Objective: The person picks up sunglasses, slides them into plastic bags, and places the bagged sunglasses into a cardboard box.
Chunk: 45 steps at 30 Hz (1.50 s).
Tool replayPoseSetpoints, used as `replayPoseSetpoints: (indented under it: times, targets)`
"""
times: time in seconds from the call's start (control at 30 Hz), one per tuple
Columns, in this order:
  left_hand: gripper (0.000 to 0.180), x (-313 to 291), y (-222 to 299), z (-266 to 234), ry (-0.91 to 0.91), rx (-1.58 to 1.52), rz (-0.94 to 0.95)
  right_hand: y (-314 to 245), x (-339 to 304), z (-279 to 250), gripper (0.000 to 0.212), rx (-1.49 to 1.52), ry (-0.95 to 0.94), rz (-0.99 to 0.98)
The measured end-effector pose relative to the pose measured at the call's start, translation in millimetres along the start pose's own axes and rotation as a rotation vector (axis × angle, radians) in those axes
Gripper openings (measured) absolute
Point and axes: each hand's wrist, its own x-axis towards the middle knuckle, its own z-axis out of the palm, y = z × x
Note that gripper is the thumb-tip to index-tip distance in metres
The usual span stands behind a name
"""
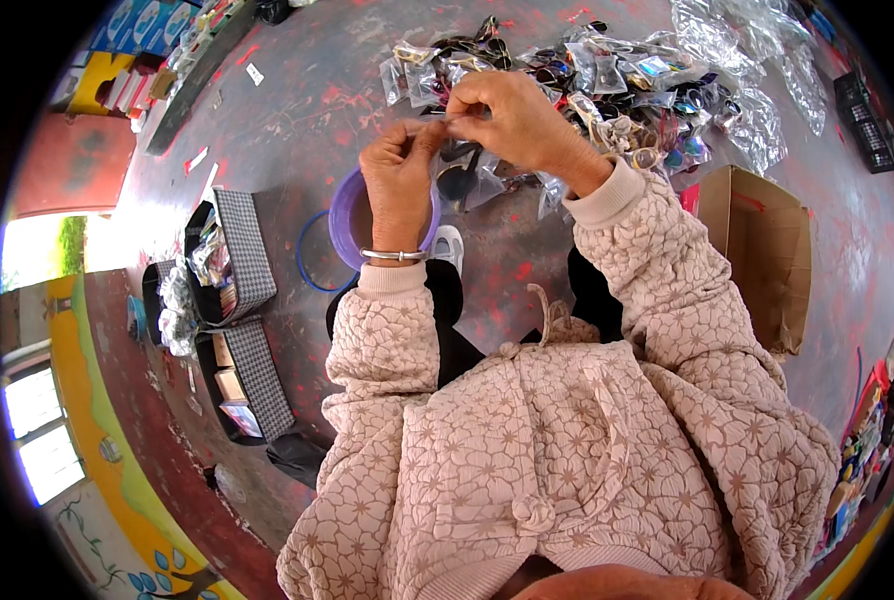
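My left hand [399, 185] and my right hand [519, 122] meet fingertip to fingertip above the near left edge of a pile. Both are closed in a pinch at the top of what looks like a clear plastic bag [485, 184]. A dark-lensed pair of sunglasses [457, 184] shows just below the fingers, seemingly inside that bag. Fingers hide the pinched edge. Under my left wrist stands a purple bucket [345, 222], its inside partly covered by the hand. Sunglasses in clear bags [607, 75] make up the heap beyond.
An open cardboard box [767, 260] stands at right, with a black crate [864, 122] farther off. Loose clear plastic [757, 130] lies by the heap. At left are checked storage boxes [247, 250] with goods and a blue hoop [302, 250]. My shoe [449, 245] is beside the bucket.
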Motion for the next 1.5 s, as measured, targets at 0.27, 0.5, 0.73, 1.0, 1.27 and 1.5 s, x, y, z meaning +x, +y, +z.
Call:
replayPoseSetpoints:
  times: [0.27,0.5,0.73,1.0,1.27,1.5]
  targets:
    - [0.006,9,1,-13,0.198,-0.46,-0.116,10,1,-20,0.022,0.448,0.037,0.303]
    - [0.008,6,2,-11,0.21,-0.441,-0.142,-3,4,-9,0.017,0.429,0.081,0.333]
    - [0.012,4,9,-6,0.151,-0.411,-0.098,6,2,-9,0.016,0.47,0.076,0.312]
    - [0.019,2,9,-6,0.151,-0.316,-0.027,3,0,-4,0.013,0.426,0.165,0.375]
    - [0.014,6,13,-4,0.075,-0.346,-0.093,10,1,-8,0.013,0.473,0.122,0.337]
    - [0.012,5,0,-7,0.082,-0.254,-0.119,1,1,-7,0.015,0.449,0.091,0.296]
